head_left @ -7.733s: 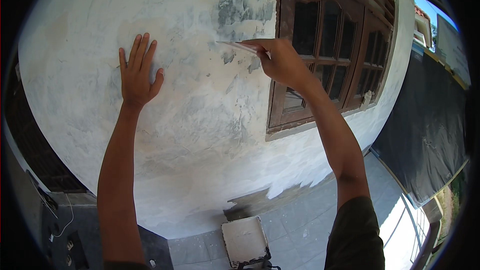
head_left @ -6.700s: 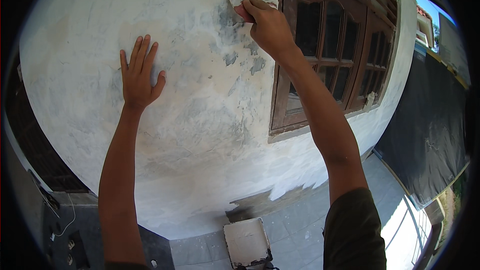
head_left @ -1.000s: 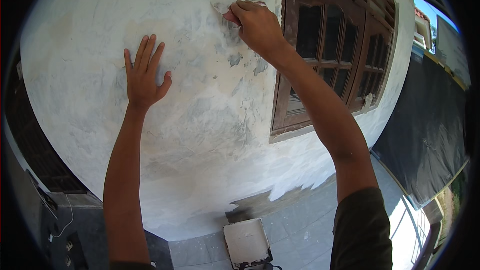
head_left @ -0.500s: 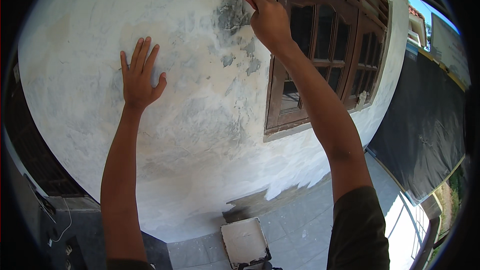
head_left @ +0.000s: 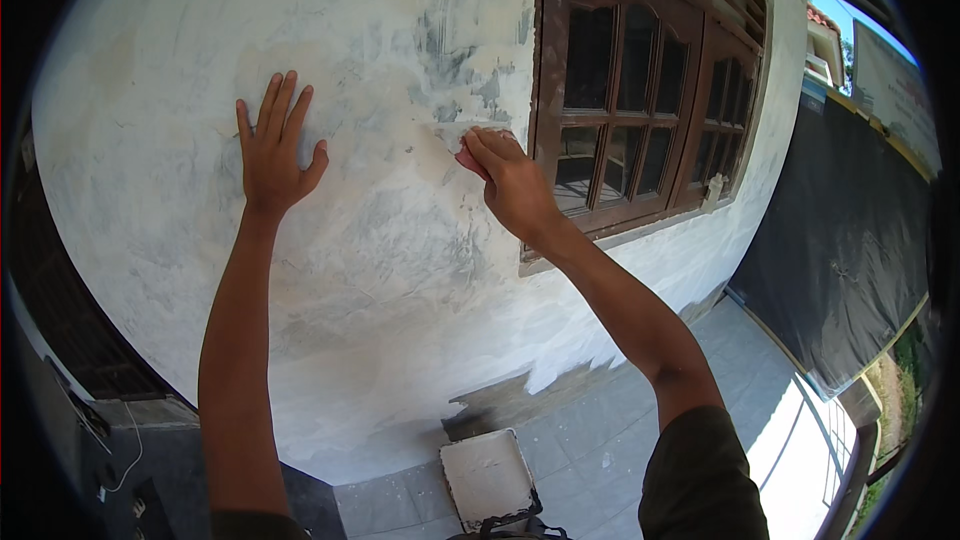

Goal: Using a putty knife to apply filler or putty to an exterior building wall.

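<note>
My left hand (head_left: 275, 160) lies flat against the patchy white wall (head_left: 350, 270), fingers spread and holding nothing. My right hand (head_left: 520, 190) grips a putty knife by its reddish handle (head_left: 468, 159). The blade is mostly hidden by my fingers and seems to meet the wall just left of the window frame. Above this hand the wall shows grey, scraped-looking smears (head_left: 445, 35), with smaller grey marks lower down.
A brown wooden window (head_left: 625, 110) with glass panes is set in the wall at right. On the tiled floor (head_left: 590, 440) below stands a pale, smeared tray (head_left: 487, 472). A black sheet (head_left: 840, 240) hangs far right; a white cable (head_left: 135, 450) lies lower left.
My right hand has moved down the wall with the putty knife, from beside the window's top to about its middle. The dark patch up there now looks lighter and streaked. My left hand stays put.
</note>
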A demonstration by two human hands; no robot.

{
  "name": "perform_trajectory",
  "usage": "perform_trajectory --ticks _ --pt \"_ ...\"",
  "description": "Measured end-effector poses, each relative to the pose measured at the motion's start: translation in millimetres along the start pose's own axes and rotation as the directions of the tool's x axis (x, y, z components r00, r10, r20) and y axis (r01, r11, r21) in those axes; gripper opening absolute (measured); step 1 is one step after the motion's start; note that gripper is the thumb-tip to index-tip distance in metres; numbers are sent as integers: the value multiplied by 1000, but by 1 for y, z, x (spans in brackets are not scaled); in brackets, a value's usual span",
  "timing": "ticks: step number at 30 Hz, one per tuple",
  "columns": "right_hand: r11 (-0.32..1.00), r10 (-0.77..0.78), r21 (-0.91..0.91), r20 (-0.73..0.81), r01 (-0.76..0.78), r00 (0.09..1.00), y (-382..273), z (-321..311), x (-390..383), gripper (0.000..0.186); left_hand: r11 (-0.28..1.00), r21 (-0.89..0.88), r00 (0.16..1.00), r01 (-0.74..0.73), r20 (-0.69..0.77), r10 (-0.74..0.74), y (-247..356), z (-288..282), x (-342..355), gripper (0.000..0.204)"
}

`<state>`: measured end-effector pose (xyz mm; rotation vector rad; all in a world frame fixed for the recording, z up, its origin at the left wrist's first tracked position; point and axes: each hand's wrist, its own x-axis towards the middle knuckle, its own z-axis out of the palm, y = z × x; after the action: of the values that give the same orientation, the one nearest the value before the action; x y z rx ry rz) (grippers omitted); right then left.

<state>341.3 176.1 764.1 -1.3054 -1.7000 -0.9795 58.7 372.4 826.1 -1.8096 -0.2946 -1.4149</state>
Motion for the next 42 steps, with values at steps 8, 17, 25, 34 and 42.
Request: perform_trajectory --ticks 8,17,25,34,42 --pt "962 -121 -272 -451 -6 884 36 -84 179 28 1000 10 1000 -3 5 2 3 -1 3 68" --pt "966 -136 -254 -367 42 920 29 1 112 41 1000 3 1000 -1 -2 1 3 3 3 66" --pt "949 153 274 31 -156 988 -12 -33 30 43 1000 -2 1000 1 -6 -1 1 4 -1 66" --pt "991 -136 -53 -443 126 886 44 -43 139 55 1000 5 1000 -7 9 7 3 2 4 66" --pt "979 -120 -198 -357 50 926 43 35 115 62 1000 7 1000 -4 14 4 4 1 2 69"
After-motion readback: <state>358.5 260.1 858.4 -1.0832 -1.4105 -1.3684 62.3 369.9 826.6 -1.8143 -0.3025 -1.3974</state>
